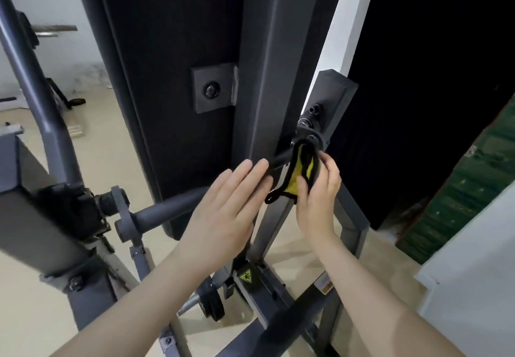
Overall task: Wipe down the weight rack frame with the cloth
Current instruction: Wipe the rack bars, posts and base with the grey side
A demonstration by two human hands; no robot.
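From the head camera, the right hand has its grip pinched on the cloth, a yellow one with a black edge, bunched up between thumb and fingers. The cloth sits right against the pivot bracket on the dark grey upright of the weight rack frame, its top edge looping up to the bolts there. The left hand is flat, fingers straight and together, grip released, fingertips resting on the lower part of that upright just beside the cloth. Behind the upright runs a black padded panel with a square bolted plate. Low in the view there's a yellow warning sticker on the base, near a small black wheel. A grey peg sticks out at left, probably a plate holder, though the angle makes that hard to confirm. Pale tiled floor beneath
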